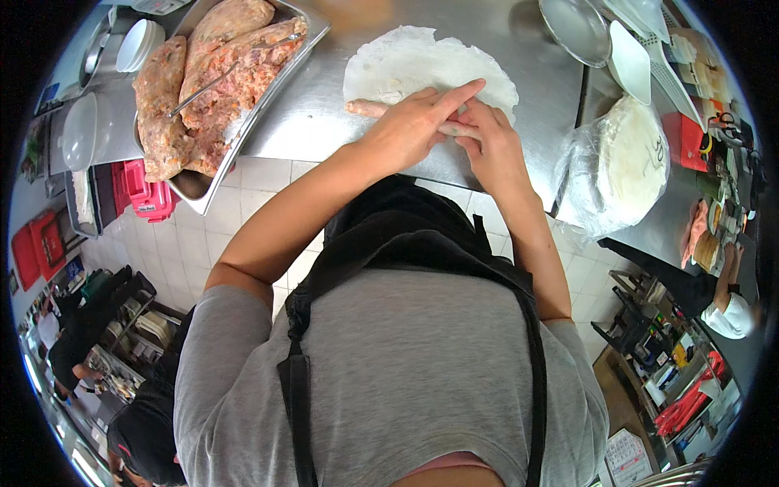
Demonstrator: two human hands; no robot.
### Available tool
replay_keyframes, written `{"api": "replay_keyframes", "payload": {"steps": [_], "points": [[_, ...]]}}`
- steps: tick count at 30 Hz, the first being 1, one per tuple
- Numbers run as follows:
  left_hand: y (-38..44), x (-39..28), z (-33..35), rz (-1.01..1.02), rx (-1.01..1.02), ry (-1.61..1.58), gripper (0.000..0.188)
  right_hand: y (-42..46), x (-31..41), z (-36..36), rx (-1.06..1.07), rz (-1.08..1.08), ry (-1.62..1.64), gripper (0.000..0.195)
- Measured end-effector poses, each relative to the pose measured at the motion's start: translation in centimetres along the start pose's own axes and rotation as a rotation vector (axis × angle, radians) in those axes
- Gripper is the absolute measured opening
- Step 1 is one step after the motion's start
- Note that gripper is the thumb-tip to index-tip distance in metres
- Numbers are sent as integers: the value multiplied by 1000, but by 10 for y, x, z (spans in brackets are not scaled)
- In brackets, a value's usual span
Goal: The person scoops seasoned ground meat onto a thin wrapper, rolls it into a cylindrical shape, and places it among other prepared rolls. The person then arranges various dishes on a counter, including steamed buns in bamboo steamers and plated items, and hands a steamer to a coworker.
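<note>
A thin, round white wrapper sheet point(426, 61) with a ragged edge lies on the steel worktable in front of me. Along its near side runs a narrow strip of pale pink minced filling point(367, 109). My left hand point(417, 125) and my right hand point(492, 131) meet over the near right part of the sheet, fingers crossing. Between the fingers shows a pale roll-like piece point(457, 129); which hand grips it is hard to tell. At the left, a steel tray point(268, 88) holds large mounds of minced filling point(213, 85) with a metal utensil point(204, 89) resting in it.
A plastic-wrapped stack of round wrappers point(633, 161) lies at the right. Behind it are a metal bowl point(575, 30) and a white plastic container point(629, 61). White bowls point(139, 45) stand beyond the tray. Other people work at far left and far right.
</note>
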State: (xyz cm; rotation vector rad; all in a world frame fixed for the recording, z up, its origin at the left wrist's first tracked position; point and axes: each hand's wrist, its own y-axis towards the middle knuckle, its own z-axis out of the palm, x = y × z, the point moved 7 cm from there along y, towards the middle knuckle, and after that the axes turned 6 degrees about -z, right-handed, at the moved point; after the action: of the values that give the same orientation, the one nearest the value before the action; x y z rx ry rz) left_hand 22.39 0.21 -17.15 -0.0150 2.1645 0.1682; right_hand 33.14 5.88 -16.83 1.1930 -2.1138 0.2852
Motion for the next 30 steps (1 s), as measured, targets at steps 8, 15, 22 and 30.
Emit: {"api": "replay_keyframes", "payload": {"steps": [8, 15, 22, 30], "points": [[-17, 12, -36, -120, 44, 130, 94, -1, 10, -17, -33, -28, 31, 68], [-20, 19, -44, -187, 60, 82, 95, -5, 2, -14, 24, 54, 92, 72], [-16, 20, -32, -193, 94, -93, 91, 0, 8, -2, 24, -12, 122, 67], [-2, 39, -38, -339, 203, -258, 75, 2, -20, -2, 76, 309, 279, 32]]}}
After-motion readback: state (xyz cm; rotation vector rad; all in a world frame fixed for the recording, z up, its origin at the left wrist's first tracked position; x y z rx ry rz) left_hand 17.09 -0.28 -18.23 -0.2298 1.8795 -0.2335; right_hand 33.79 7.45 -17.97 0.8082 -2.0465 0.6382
